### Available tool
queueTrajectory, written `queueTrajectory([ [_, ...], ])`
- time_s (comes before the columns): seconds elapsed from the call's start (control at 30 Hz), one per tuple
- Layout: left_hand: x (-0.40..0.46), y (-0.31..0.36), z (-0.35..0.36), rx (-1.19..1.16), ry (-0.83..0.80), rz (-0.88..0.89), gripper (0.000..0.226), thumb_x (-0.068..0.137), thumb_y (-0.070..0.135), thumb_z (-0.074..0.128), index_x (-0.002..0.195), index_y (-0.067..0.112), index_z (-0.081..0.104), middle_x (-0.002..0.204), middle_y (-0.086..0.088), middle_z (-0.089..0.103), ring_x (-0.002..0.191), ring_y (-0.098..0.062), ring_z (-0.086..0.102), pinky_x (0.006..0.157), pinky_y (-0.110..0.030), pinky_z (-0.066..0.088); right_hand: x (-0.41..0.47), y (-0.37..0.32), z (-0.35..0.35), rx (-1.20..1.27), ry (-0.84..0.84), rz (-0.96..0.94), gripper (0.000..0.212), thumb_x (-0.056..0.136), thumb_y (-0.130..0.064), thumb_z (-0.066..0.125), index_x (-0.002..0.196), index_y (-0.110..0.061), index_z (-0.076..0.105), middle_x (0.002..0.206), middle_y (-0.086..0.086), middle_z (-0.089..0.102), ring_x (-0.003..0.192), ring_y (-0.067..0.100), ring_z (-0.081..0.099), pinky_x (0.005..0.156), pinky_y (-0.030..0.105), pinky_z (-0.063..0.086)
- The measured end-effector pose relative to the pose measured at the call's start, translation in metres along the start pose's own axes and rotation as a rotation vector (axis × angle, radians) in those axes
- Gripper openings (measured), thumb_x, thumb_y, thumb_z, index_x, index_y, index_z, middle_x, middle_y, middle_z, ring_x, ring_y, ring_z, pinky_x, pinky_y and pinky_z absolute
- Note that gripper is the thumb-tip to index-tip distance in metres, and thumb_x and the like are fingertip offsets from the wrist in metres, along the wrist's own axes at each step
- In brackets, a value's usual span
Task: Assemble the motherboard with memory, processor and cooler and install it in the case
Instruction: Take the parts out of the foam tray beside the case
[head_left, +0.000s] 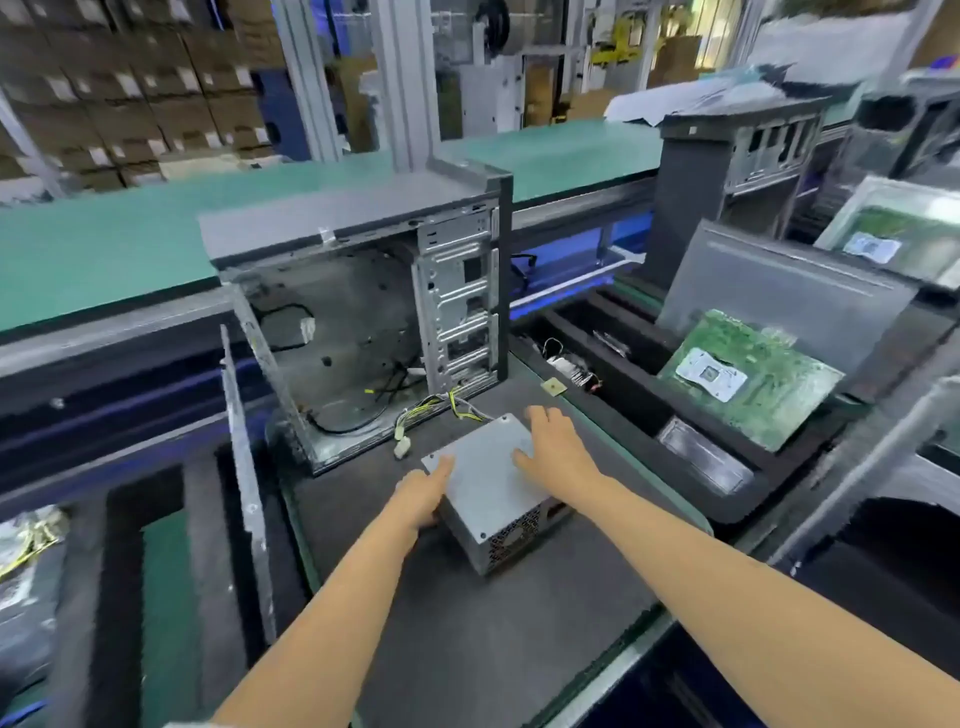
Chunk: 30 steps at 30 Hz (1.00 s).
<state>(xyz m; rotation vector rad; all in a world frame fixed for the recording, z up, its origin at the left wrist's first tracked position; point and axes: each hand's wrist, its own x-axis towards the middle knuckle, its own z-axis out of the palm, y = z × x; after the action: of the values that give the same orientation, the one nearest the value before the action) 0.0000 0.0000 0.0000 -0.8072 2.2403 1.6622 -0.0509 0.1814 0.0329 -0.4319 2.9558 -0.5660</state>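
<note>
My left hand (421, 493) grips the power supply (488, 488) side, right hand (550, 447) spread flat on top; motherboard (748, 379) at 2 o'clock, case (363, 312) at 11. I'd lift level, cables (441, 410) kept untangled.

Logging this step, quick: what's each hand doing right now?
Left hand: grips the power supply at its side.
Right hand: open, resting flat on its top.

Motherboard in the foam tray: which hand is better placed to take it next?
Likely right. The right hand rests on the power supply, on the side where the motherboard leans in its tray. The left hand holds the supply's left edge, farther away.
</note>
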Motion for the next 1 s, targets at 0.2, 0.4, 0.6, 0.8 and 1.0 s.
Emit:
queueTrajectory([
  [0.2, 0.030, -0.005, 0.019, -0.119, 0.072, -0.038, 0.066, 0.087, 0.057, 0.057, 0.137, 0.014, 0.048, 0.134, -0.009, 0.055, 0.123, -0.029, 0.051, 0.104, -0.046, 0.042, 0.050, 0.034, 0.021, 0.398, -0.394, 0.189, 0.074, 0.093, -0.055, 0.045, 0.143, -0.003, 0.029, 0.143, 0.014, 0.040, 0.126, 0.029, 0.045, 0.092, 0.032, 0.041],
  [0.4, 0.018, 0.000, 0.037, -0.264, 0.213, 0.064, 0.049, 0.089, 0.044, 0.061, 0.124, 0.016, 0.041, 0.119, -0.005, 0.060, 0.108, -0.021, 0.059, 0.096, -0.041, 0.047, 0.053, 0.054, 0.032, 0.649, -0.253, 0.003, 0.035, 0.093, -0.047, 0.051, 0.110, -0.016, 0.055, 0.101, -0.004, 0.059, 0.097, 0.017, 0.055, 0.066, 0.020, 0.039],
  [0.6, 0.003, 0.034, 0.052, -0.129, 0.340, 0.446, 0.049, 0.088, 0.027, 0.066, 0.130, 0.032, 0.041, 0.139, 0.011, 0.045, 0.117, 0.003, 0.050, 0.084, -0.007, 0.042, 0.052, 0.076, 0.006, 0.960, -0.041, -0.175, 0.053, 0.088, -0.034, 0.064, 0.136, -0.038, 0.040, 0.119, -0.026, 0.059, 0.109, -0.008, 0.055, 0.082, 0.007, 0.044],
  [0.8, 0.014, 0.030, 0.062, 0.143, 0.382, 0.653, 0.086, 0.074, 0.023, 0.079, 0.148, 0.025, 0.033, 0.152, 0.011, 0.030, 0.141, 0.001, 0.022, 0.116, -0.030, 0.025, 0.055, 0.107, 0.010, 0.905, -0.047, -0.287, 0.069, 0.089, -0.031, 0.064, 0.142, -0.049, 0.024, 0.117, -0.045, 0.049, 0.114, -0.021, 0.042, 0.089, -0.002, 0.031],
  [1.0, 0.042, 0.056, 0.040, 0.871, 0.315, 0.594, 0.128, 0.046, 0.102, 0.031, 0.152, 0.030, 0.017, 0.150, 0.012, 0.027, 0.144, -0.016, 0.016, 0.116, -0.043, 0.006, 0.099, 0.126, -0.004, 0.905, 0.161, -0.273, 0.021, 0.097, -0.034, 0.046, 0.108, -0.025, 0.061, 0.103, -0.012, 0.065, 0.097, 0.007, 0.061, 0.078, 0.013, 0.044],
])
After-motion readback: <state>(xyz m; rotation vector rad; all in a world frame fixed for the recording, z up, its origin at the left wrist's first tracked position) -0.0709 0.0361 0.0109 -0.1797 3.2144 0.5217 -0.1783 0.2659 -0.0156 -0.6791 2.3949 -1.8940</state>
